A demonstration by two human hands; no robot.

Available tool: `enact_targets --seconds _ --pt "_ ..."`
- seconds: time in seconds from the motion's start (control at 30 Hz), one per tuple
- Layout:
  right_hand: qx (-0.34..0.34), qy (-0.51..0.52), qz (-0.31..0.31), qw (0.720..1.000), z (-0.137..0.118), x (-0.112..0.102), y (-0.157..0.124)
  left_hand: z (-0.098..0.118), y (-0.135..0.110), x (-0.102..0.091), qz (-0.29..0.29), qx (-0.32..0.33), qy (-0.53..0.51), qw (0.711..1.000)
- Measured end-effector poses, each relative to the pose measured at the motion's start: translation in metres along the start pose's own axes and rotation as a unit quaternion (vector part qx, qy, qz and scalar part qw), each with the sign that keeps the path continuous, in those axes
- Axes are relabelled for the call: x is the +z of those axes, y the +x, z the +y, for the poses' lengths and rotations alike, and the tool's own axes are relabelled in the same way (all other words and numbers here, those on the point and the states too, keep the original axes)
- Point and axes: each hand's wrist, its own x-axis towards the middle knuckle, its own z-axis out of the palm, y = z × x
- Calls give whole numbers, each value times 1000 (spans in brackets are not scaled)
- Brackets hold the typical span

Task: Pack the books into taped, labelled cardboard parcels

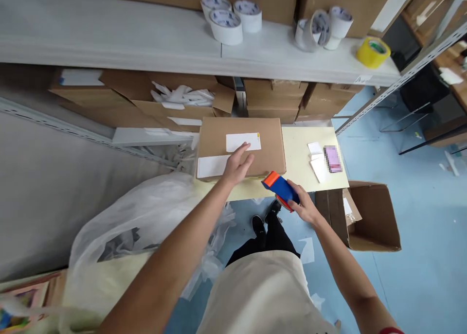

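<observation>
A closed cardboard box sits on the pale yellow table, with a white label on its top and a larger white sheet at its near left corner. My left hand is over the box top, fingers stretched out beside the label, holding nothing; whether it touches the cardboard I cannot tell. In my right hand is a blue and orange tape dispenser, held off the box's near right corner, its far end pointing at the box. My fingers hide its near end.
Tape rolls and a yellow roll stand on the shelf above. White papers and a purple item lie on the table. An open carton stands right, a plastic bag left.
</observation>
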Motion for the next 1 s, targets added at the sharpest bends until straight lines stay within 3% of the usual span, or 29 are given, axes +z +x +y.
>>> enact_targets --seconds 0.07,0.1,0.23,0.3,0.4,0.53,0.7,0.83,1.0 --pt "-33 38 95 994 2 5 -7 16 -33 0 106 -26 -30 994" --pt "-48 43 142 988 1 9 -8 25 -50 3 124 -46 -38 991" --pt "-100 -24 274 956 -18 30 -9 60 -106 29 52 -126 -152 979" --pt "-137 -83 288 944 -28 36 -12 74 -118 40 38 -174 -241 954" --pt "-202 -172 258 929 -38 41 -16 89 -121 46 23 -208 -340 917" --pt "-277 -232 241 901 -43 40 -18 96 -117 41 53 -200 -389 898" --pt "-300 -215 305 878 -42 16 -6 98 -96 30 60 -169 -396 900" --pt "-279 -160 291 901 -41 -15 21 104 -60 20 70 -133 -368 918" --pt "-291 -101 300 903 -45 -51 80 123 1 15 70 -83 -335 936"
